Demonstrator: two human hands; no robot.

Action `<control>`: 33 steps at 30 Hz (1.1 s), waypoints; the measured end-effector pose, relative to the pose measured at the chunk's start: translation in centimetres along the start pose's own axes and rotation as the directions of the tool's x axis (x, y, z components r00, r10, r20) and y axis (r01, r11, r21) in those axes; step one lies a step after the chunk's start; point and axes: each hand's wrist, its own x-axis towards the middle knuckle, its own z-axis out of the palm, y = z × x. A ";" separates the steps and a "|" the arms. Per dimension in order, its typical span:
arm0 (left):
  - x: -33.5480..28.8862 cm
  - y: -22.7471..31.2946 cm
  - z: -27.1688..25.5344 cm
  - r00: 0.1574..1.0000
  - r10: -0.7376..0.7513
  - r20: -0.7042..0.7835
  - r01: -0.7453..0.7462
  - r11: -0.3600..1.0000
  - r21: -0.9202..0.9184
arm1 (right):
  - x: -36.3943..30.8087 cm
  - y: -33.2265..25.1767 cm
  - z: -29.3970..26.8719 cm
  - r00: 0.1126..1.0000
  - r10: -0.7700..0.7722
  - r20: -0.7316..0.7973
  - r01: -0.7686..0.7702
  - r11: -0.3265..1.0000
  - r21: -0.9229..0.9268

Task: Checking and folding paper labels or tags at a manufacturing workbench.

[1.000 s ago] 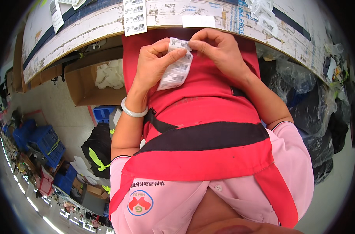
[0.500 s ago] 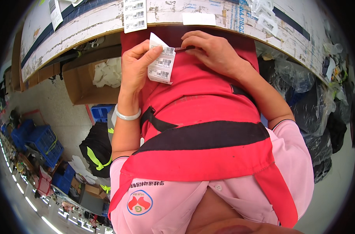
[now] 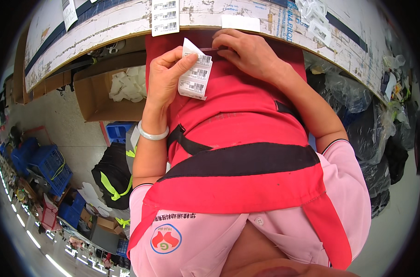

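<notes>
In my left hand [image 3: 163, 78] is a folded strip of barcode labels [image 3: 194, 84], white with black print, pinched between thumb and fingers over my red apron [image 3: 233, 101]. A pale corner of its paper points up above the thumb. My right hand [image 3: 253, 53] is just right of it, close under the bench edge, its fingers curled together. A thin pale strip [image 3: 209, 49], seen nearly edge-on, runs from the labels to the right fingertips. Whether it is a peeled label or the backing paper I cannot tell.
On the worn white workbench [image 3: 200, 18] lie another label sheet [image 3: 165, 17], a blank white slip [image 3: 241, 23] and small translucent pieces [image 3: 317, 23]. A cardboard box [image 3: 87, 102] with crumpled white paper stands below left; dark plastic-wrapped bundles [image 3: 357, 131] crowd the right. Blue crates [image 3: 53, 168] stand farther left.
The view has shifted slightly, so the bench items appear a little farther right. My right hand has moved slightly away from my body; both hands keep their grip.
</notes>
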 end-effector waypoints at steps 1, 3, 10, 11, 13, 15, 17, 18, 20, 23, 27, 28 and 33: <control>0.0 0.0 -0.1 1.000 0.004 0.001 -0.004 1.000 0.000 | 0.0 0.1 0.0 1.000 0.001 0.000 -0.001 1.000 0.001; 0.1 0.0 -0.1 1.000 0.007 0.003 -0.007 1.000 0.001 | 0.1 0.1 0.0 1.000 0.016 0.026 -0.015 1.000 -0.009; 0.2 0.0 0.1 1.000 0.000 0.006 0.000 1.000 -0.001 | -0.8 -0.7 -0.5 1.000 0.013 0.027 -0.015 0.997 0.073; 0.2 0.0 0.1 1.000 0.003 0.000 -0.003 1.000 0.001 | -1.2 -1.0 -1.1 0.998 0.060 0.012 -0.061 0.985 0.164; 0.2 0.0 -0.1 1.000 -0.001 -0.008 0.001 1.000 -0.011 | -1.7 -1.4 -3.0 0.993 0.089 -0.078 -0.070 0.973 0.221; 0.1 0.0 -0.2 1.000 -0.005 -0.020 0.004 1.000 -0.020 | -2.1 -1.0 -4.7 0.959 0.215 -0.183 -0.153 0.941 0.303; 0.2 0.2 0.0 0.999 -0.031 -0.017 0.029 0.996 -0.080 | -2.2 1.2 -5.3 0.896 0.355 -0.266 -0.208 0.866 0.455; 0.3 0.2 0.1 0.999 -0.032 -0.008 0.032 0.996 -0.079 | -1.9 1.8 -6.0 0.887 0.367 -0.279 -0.210 0.860 0.464; 0.4 0.2 0.3 0.999 -0.039 -0.029 0.036 0.995 -0.097 | -1.2 3.7 -6.2 0.879 0.376 -0.293 -0.206 0.854 0.477; 0.7 0.0 0.4 0.999 -0.033 -0.037 0.028 0.991 -0.133 | -0.8 6.1 -5.2 0.919 0.009 -0.393 0.342 0.477 0.810; 0.7 -0.2 0.5 0.997 -0.026 -0.074 0.016 0.990 -0.140 | -0.4 3.5 -6.1 0.956 0.290 -0.055 -0.130 0.581 0.804; 0.7 -0.3 0.4 0.997 -0.023 -0.072 0.012 0.989 -0.147 | 0.0 2.4 -6.6 0.799 0.591 0.117 -0.497 0.538 0.681; 0.7 -0.3 0.8 0.997 -0.029 -0.075 0.019 0.990 -0.137 | 0.8 2.7 -6.7 0.797 0.578 0.175 -0.529 0.529 0.663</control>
